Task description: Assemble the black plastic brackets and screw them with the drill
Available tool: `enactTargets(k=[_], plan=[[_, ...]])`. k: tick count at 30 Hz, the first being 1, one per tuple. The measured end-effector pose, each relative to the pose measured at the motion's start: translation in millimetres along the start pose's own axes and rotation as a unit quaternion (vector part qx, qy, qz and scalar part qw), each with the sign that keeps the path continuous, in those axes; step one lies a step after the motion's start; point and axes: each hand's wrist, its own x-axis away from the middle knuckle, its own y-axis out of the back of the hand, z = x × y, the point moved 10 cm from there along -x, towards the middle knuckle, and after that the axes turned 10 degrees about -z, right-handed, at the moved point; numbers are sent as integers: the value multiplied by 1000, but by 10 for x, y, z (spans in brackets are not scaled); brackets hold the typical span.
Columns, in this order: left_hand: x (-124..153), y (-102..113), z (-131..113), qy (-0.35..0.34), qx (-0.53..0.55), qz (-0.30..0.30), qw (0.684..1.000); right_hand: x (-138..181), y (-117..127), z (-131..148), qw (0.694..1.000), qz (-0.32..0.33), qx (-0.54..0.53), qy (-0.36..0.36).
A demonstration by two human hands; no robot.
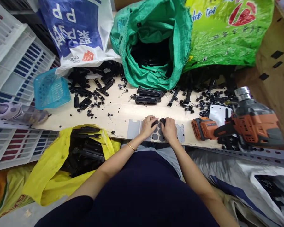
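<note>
My left hand (pixel 148 125) and my right hand (pixel 168 128) rest side by side at the near edge of the wooden bench (pixel 123 110). Both hands are closed around small black plastic parts (pixel 159 121) held between them. They work over a grey metal plate (pixel 135 128) with round holes. A stack of long black plastic pieces (pixel 146 96) lies just beyond the hands. Loose black parts and small screws (pixel 94 94) are scattered over the bench to the left and right.
An orange cordless driver (pixel 248 124) lies at the right. An open green sack (pixel 153 47) of black parts stands behind, with a blue-white sack (pixel 78 31) and a bright green one (pixel 229 28). A blue basket (pixel 50 90) sits left; a yellow bag (pixel 61 164) hangs below.
</note>
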Motion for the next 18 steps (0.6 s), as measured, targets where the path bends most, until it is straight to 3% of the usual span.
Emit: enactTargets(k=[3, 9, 18], plan=[[38, -126, -13, -32, -65, 15, 997, -36, -124, 51, 998, 23, 42, 30], [80, -127, -23, -46, -56, -16, 997, 73, -179, 54, 992, 72, -52, 89], [100, -187, -51, -36, -90, -26, 995, 51, -183, 25, 992, 67, -86, 64]])
